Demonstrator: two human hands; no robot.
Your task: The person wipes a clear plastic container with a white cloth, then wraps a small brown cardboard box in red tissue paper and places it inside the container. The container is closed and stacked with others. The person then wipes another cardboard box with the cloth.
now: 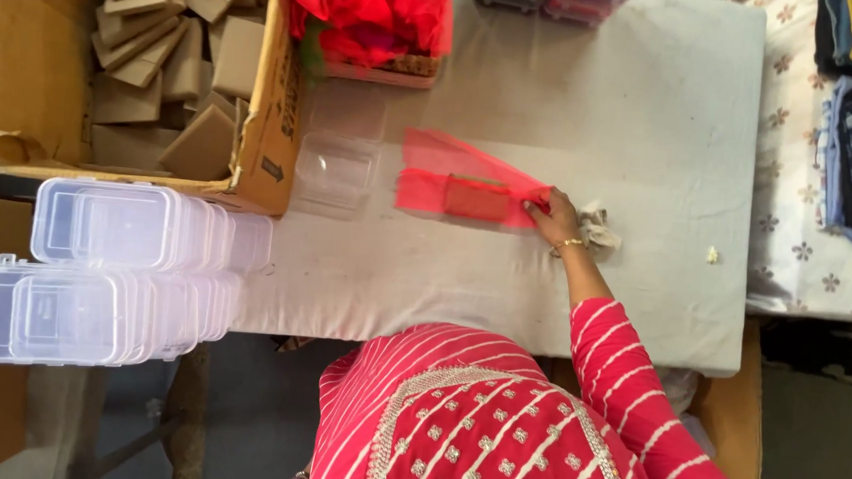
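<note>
A small red box (477, 198) inside one red net pouch (462, 179) is noted, the pouch's edge pinched by the right hand (554, 216); one cardboard carton (276, 118) holds brown boxes (165, 65).

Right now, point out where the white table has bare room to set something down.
The white table is bare right of the red net fabric and the right hand, up to the far edge, bar a small cloth scrap. The near strip below the fabric is free too. It is crowded by the cardboard box, clear container and red basket.
</note>
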